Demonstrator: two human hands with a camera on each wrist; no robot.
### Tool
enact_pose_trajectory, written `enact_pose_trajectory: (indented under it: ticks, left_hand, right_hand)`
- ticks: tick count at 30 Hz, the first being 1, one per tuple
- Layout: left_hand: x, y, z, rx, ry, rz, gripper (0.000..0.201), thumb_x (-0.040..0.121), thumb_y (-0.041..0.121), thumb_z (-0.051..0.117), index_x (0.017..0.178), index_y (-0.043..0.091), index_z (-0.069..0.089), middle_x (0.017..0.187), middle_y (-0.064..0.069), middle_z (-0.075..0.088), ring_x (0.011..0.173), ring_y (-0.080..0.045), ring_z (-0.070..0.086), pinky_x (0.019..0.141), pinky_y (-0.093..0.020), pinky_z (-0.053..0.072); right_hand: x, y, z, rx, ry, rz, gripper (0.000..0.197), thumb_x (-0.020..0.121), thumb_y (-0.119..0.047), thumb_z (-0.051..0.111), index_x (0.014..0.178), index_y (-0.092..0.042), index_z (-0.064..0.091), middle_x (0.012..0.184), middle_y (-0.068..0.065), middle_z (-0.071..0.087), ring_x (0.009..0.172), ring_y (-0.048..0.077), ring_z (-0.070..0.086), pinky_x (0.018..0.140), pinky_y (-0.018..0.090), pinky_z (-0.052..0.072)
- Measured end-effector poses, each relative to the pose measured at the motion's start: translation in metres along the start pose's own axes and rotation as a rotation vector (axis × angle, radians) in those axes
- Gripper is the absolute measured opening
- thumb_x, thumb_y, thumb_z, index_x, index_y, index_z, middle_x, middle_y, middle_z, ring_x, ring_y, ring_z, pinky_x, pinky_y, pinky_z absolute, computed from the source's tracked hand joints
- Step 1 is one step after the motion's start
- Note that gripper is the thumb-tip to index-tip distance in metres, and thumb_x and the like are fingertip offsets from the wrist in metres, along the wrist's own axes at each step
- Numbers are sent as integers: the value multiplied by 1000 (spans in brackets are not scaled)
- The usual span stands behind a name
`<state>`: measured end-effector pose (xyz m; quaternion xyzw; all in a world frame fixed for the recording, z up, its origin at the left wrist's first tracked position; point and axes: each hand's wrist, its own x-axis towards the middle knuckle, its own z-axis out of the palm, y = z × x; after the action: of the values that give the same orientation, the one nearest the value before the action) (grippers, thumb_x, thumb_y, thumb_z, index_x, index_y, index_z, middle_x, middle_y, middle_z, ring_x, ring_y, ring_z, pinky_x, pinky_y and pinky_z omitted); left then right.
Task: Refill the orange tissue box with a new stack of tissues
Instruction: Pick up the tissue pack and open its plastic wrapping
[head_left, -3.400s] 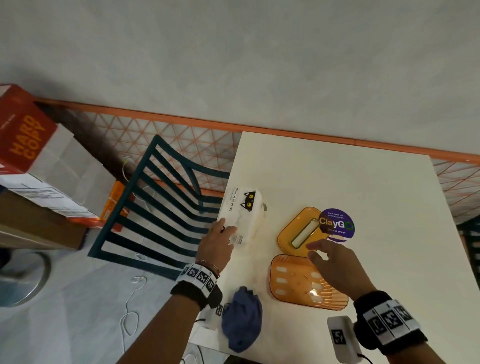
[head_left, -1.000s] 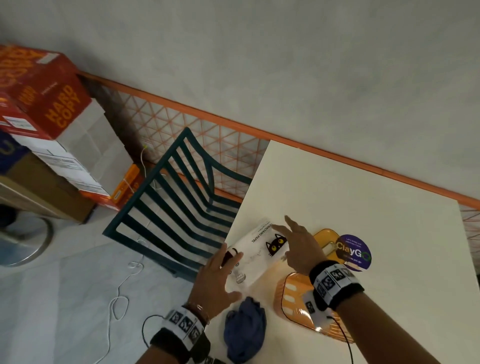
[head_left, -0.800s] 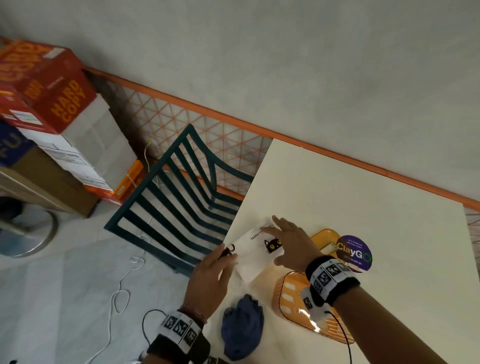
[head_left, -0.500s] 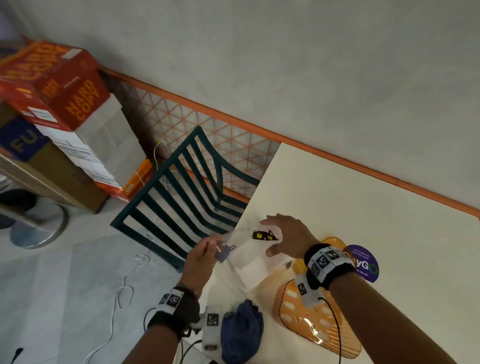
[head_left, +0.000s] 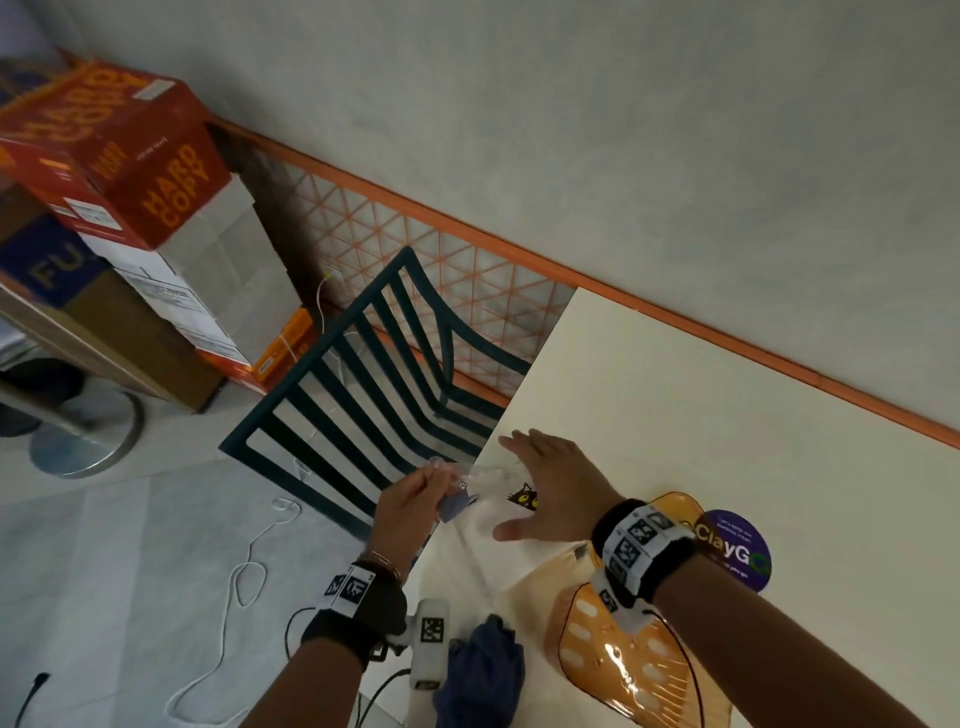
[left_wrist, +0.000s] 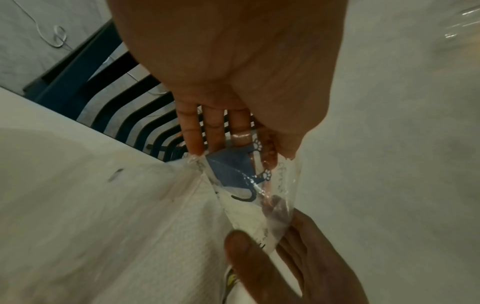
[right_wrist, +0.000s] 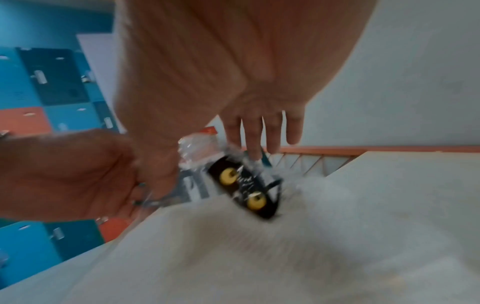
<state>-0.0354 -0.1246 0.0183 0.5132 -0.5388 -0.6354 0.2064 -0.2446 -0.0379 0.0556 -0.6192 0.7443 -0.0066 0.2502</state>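
Table (head_left: 675, 415): pale top; the work sits at its near-left corner, under both hands.
Box base (head_left: 613, 654): orange slotted tray, open and empty, behind the right wrist, toward the person.
Box lid (head_left: 670, 506): orange, mostly hidden by the right wrist, beside a purple sticker (head_left: 737, 545).
Tissue pack (head_left: 483, 525): white stack in clear film with a black cat print. It lies directly under the right palm, its long axis running from the table edge back toward the person.
Right hand (head_left: 556, 488): fingers (right_wrist: 270, 131) straight and spread, pressing flat on the pack top and pinning it; not curled round anything.
Left hand (head_left: 410, 506): just left of the pack, out past the table edge, thumb and fingers (left_wrist: 192, 133) pinching the film.
Film flap (left_wrist: 257, 181): clear plastic stretched taut between the left pinch and the pack end.
Key relation: the pack end faces the left fingers, so the pull would go leftward, away from the pinning right hand.
Judgement: the unwrapping step; the base is nearer the right hand for loading afterwards.
Blue cloth (head_left: 483, 675): bunched near the left wrist, apart from the pack.
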Motion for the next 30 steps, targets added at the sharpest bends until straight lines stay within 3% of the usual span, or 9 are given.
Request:
enact_pose_trajectory:
  ticks: [2,5,8,11,15,19,22,25,30]
  left_hand:
    - [-2,2,1,-28,-4,17,26,102,30,63,85,21,80,84,3,79,76,-5,71,80,-33,56]
    - [1,1,-2,-11,-22,40,23,101,32,63,90,28,82,89,1,80,85,-17,73,83,-36,57]
    - [9,0,-5,50,0,64,23,101,32,63,88,31,82,89,4,80,84,-16,72,86,-42,57]
    - [19,3,-7,71,15,83,21,101,35,63,89,37,81,90,6,81,89,-18,76,90,-46,60]
    - [32,1,-8,122,36,70,22,101,41,62,92,33,81,88,5,81,88,-19,76,89,-48,62]
    - [40,0,-5,190,21,80,28,101,43,60,90,26,80,79,-1,77,78,-23,72,85,-50,62]
    - [42,1,1,252,16,85,30,102,41,60,95,20,79,79,-3,76,76,-23,71,83,-47,61]
    - [47,-2,2,254,70,54,30,99,43,63,96,18,80,79,-3,77,76,-24,73,79,-49,64]
    - [60,0,10,325,123,-68,28,88,50,75,82,23,81,73,-1,76,62,-21,72,62,-45,66]
  right_hand:
    - [6,-9,10,-36,118,-71,84,77,-63,64,148,-23,43,153,2,46,142,25,40,121,39,24]
    - [15,-12,14,-86,271,-94,41,76,-30,61,116,-21,67,120,0,69,112,23,61,110,37,37]
    - [20,0,9,-135,317,6,28,67,-21,57,92,-20,70,90,-1,71,88,24,64,97,36,45]
    - [19,15,-3,-213,304,93,18,65,-17,58,79,-15,69,77,3,69,76,28,65,86,38,48]
    - [13,46,-11,25,227,128,19,87,-15,60,101,-22,72,92,-3,74,87,21,67,78,29,44]
    - [14,69,-5,378,96,151,20,92,-28,70,112,-28,73,117,-13,72,105,10,63,93,27,47]
    - [18,73,2,510,99,181,11,94,-34,67,98,-29,76,105,-13,74,102,11,66,90,26,48]
    - [21,73,6,610,143,243,26,99,-37,58,78,-34,72,91,-9,74,96,16,68,80,22,49]
    - [22,70,8,629,140,367,29,97,-39,59,80,-24,76,83,-2,79,84,17,72,83,36,55]
